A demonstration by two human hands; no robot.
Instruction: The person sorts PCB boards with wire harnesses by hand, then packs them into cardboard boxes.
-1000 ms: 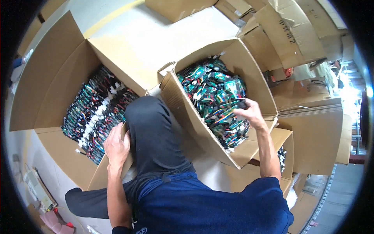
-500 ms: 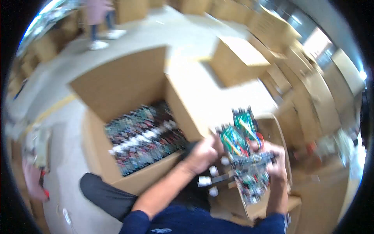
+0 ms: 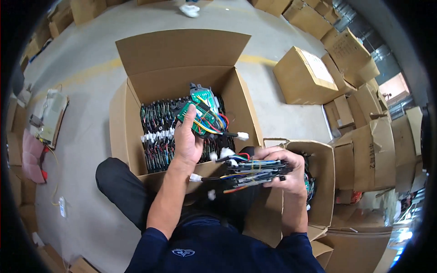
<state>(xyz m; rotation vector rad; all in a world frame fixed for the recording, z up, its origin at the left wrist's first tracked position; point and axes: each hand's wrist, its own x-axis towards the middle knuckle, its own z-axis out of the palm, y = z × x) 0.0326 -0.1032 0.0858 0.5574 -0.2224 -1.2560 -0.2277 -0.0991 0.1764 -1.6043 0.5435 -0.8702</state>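
My left hand (image 3: 188, 139) is closed on a green circuit board (image 3: 185, 112) with coloured wires and a white plug. It holds the board over the open cardboard box (image 3: 119, 136) in front of me. A second green board (image 3: 205, 96) shows just behind the held one; whether my hand grips it too I cannot tell. Many boards (image 3: 159, 157) stand on edge in rows inside the box. My right hand (image 3: 289, 170) grips a stack of circuit boards (image 3: 257, 172) seen edge-on, its wires and white plugs hanging toward the left.
A smaller open box (image 3: 325, 182) at my right holds more boards (image 3: 309, 184). A closed carton (image 3: 300, 77) stands beyond it, with piled cartons (image 3: 364, 136) along the right. A power strip (image 3: 62, 207) with a cord lies on the floor at left. Someone's white shoe (image 3: 190, 11) shows far ahead.
My left hand has moved forward over the large box and now holds a board. The stack in my right hand has come away from the smaller box. The view has turned.
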